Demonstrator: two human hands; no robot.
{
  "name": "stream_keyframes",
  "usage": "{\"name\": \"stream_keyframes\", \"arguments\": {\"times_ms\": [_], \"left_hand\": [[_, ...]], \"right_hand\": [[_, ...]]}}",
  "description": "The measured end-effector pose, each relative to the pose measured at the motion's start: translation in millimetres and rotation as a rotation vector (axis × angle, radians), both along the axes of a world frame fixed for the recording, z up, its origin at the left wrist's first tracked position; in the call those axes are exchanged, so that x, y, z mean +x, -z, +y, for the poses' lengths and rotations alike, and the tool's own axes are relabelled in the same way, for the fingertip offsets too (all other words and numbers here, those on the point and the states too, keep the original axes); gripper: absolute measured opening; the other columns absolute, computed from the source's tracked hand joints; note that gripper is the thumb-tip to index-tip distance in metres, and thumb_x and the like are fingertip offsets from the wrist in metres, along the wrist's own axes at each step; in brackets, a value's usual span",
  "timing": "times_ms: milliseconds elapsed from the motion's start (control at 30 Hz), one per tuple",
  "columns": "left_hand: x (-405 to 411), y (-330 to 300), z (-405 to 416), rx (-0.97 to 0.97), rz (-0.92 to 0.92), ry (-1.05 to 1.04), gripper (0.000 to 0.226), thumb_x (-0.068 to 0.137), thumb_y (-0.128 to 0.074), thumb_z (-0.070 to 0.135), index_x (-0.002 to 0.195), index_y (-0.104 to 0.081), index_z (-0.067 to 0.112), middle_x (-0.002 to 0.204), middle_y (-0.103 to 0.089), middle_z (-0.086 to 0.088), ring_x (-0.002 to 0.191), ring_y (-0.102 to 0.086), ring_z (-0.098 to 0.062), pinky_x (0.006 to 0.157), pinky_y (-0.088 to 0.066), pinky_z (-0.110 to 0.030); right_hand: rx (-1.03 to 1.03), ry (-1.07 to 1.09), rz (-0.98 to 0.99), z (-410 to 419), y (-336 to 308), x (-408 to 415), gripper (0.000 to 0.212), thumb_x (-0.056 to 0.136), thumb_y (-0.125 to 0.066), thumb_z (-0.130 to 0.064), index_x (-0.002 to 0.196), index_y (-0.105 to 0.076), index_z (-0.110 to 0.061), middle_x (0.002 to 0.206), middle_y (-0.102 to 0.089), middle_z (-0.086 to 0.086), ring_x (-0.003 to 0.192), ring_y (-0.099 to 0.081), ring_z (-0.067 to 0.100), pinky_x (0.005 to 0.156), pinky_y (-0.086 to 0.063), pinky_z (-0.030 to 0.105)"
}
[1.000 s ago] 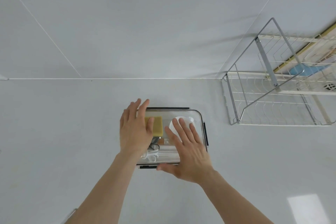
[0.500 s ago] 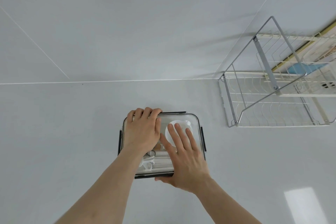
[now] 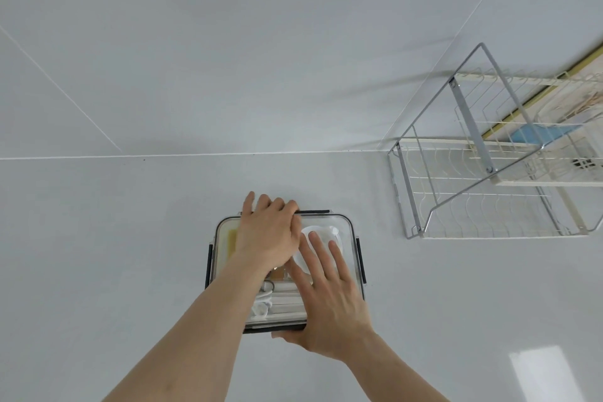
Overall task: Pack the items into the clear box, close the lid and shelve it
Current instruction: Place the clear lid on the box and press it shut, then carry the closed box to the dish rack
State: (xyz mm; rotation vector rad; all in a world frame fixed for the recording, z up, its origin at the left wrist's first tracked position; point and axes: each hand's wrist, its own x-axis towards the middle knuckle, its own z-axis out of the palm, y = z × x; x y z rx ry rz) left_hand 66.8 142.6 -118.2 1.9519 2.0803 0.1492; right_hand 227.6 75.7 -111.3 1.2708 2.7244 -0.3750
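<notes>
Pressing both hands, left hand [image 3: 268, 235] and right hand [image 3: 329, 300], on clear box [image 3: 348, 232] lid.

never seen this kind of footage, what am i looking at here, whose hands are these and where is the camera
The camera sits on a person's head, looking forward and down, so the two bare arms reach in from the bottom. There is no robot. On the pale surface lies a clear box with its lid on and dark clips along the edges. The left hand presses flat on the lid, its fingers curled over the far edge. The right hand lies flat on the near right part. Inside, a yellow block and a white round thing show. To the right stands a wire rack.
</notes>
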Motion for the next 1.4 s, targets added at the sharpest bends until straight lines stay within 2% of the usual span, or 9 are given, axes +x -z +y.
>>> {"name": "stream_keyframes", "arguments": {"times_ms": [167,367,567,700,767,933,1067,1200,1400], "left_hand": [[19.6,-2.0,18.5,-0.025,-0.145,0.088,0.032,0.101,-0.029,0.041,0.127,-0.046,0.046,0.123,-0.062,0.017,0.119,-0.049,-0.013,0.109,-0.023,-0.041],[22.0,-4.7,31.7,-0.062,-0.164,0.043,0.028,0.101,-0.028,0.038,0.12,-0.048,0.045,0.114,-0.064,0.018,0.108,-0.052,-0.014,0.1,-0.025,-0.04],[13.4,-1.7,41.0,-0.045,-0.241,0.052,0.031,0.102,-0.03,0.036,0.126,-0.048,0.046,0.119,-0.064,0.018,0.12,-0.049,-0.011,0.112,-0.016,-0.038],[6.0,1.9,34.5,0.143,-0.37,-0.099,0.038,0.099,-0.041,0.036,0.136,-0.044,0.036,0.137,-0.056,0.009,0.135,-0.038,-0.014,0.119,-0.015,-0.038],[6.2,6.2,17.6,0.239,-0.38,-0.229,0.041,0.094,-0.048,0.036,0.136,-0.045,0.034,0.142,-0.052,0.006,0.135,-0.038,-0.018,0.118,-0.019,-0.041],[-14.0,28.2,-34.9,0.172,-0.394,-0.483,0.062,0.089,-0.059,0.048,0.144,-0.033,0.039,0.155,-0.034,0.002,0.142,-0.027,-0.021,0.116,-0.023,-0.047],[-16.7,36.1,-57.7,0.025,-0.684,-0.669,0.084,0.079,-0.068,0.058,0.147,-0.02,0.05,0.159,-0.02,0.006,0.144,-0.024,-0.016,0.112,-0.031,-0.049],[-6.4,39.1,-77.1,-0.011,-0.992,-0.743,0.097,0.071,-0.08,0.052,0.146,-0.019,0.053,0.154,-0.028,0.018,0.139,-0.03,-0.003,0.114,-0.031,-0.039],[0.6,22.2,-79.6,0.02,-1.157,-0.731,0.095,0.067,-0.089,0.038,0.14,-0.031,0.057,0.143,-0.042,0.032,0.131,-0.044,0.0,0.111,-0.04,-0.044]], "right_hand": [[0.021,0.002,0.042,5.5,2.1,-12.2,0.107,0.062,-0.05,-0.089,0.142,-0.04,-0.02,0.16,-0.026,0.013,0.154,-0.002,0.032,0.122,-0.011,0.058],[0.059,-0.001,0.06,13.8,2.5,-12.0,0.11,0.061,-0.052,-0.088,0.144,-0.037,-0.018,0.159,-0.027,0.011,0.153,-0.005,0.033,0.121,-0.012,0.058],[0.07,-0.007,0.072,25.6,3.8,-12.6,0.114,0.06,-0.05,-0.091,0.148,-0.034,-0.021,0.162,-0.022,0.01,0.155,0.002,0.03,0.122,-0.01,0.058],[0.046,-0.005,0.098,46.8,4.2,-9.3,0.122,0.061,-0.042,-0.098,0.156,-0.022,-0.024,0.169,-0.006,0.005,0.155,0.01,0.025,0.123,-0.007,0.053],[0.025,0.019,0.179,57.4,7.0,2.5,0.111,0.069,-0.04,-0.095,0.156,-0.023,-0.028,0.169,-0.006,0.001,0.155,0.008,0.021,0.124,-0.011,0.053],[0.087,0.427,0.434,57.7,17.5,33.2,0.09,0.082,-0.048,-0.082,0.152,-0.035,-0.027,0.165,-0.025,0.001,0.155,-0.01,0.018,0.125,-0.012,0.049],[-0.19,0.887,0.515,64.3,23.9,62.7,0.101,0.073,-0.057,-0.081,0.156,-0.015,-0.04,0.167,-0.013,-0.006,0.154,-0.01,0.016,0.124,-0.017,0.047],[-0.497,0.981,0.742,57.9,32.1,72.5,0.104,0.072,-0.081,-0.056,0.152,-0.015,-0.052,0.159,-0.029,-0.017,0.148,-0.028,0.011,0.115,-0.032,0.037],[-0.585,1.052,0.928,52.4,26.4,79.9,0.093,0.071,-0.087,-0.045,0.142,-0.029,-0.061,0.143,-0.038,-0.031,0.138,-0.036,0.003,0.103,-0.035,0.03]]}}
